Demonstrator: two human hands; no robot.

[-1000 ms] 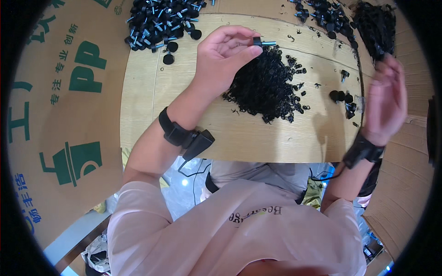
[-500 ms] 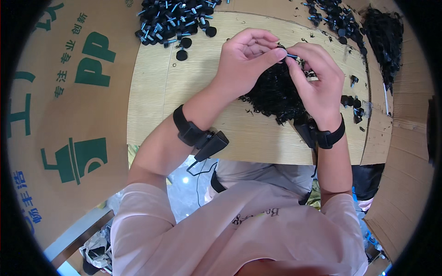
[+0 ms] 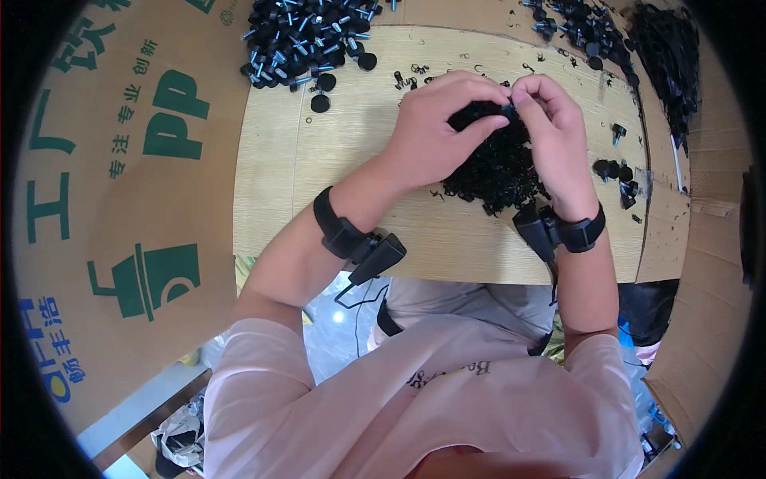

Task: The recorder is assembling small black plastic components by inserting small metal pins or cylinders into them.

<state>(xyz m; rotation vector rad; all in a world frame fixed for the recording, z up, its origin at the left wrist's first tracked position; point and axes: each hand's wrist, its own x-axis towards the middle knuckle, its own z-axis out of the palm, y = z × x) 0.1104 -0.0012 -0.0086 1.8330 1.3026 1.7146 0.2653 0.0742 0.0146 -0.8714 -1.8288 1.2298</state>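
My left hand (image 3: 447,132) and my right hand (image 3: 556,132) meet fingertip to fingertip over a loose heap of small black curled clips (image 3: 495,172). Between the fingertips is a black-headed bolt (image 3: 508,104), of which only a small part shows. My right thumb and forefinger pinch together at it. The left forefinger reaches it from the other side, while the left thumb lies a little lower, above the clips. The fingers hide most of the bolt, so its exact hold is unclear.
A big pile of black-headed bolts (image 3: 307,40) lies at the far left, another pile (image 3: 586,28) at the far right. Several bolts (image 3: 618,176) sit right of my right hand. Black strips (image 3: 666,68) hang beyond. Cardboard walls (image 3: 128,207) flank the wooden table (image 3: 319,176).
The bolt's shank, plain between my fingertips before, is now mostly covered. My left thumb has dropped away from the forefinger, and my right fingers have curled closer. The whole view has shifted slightly.
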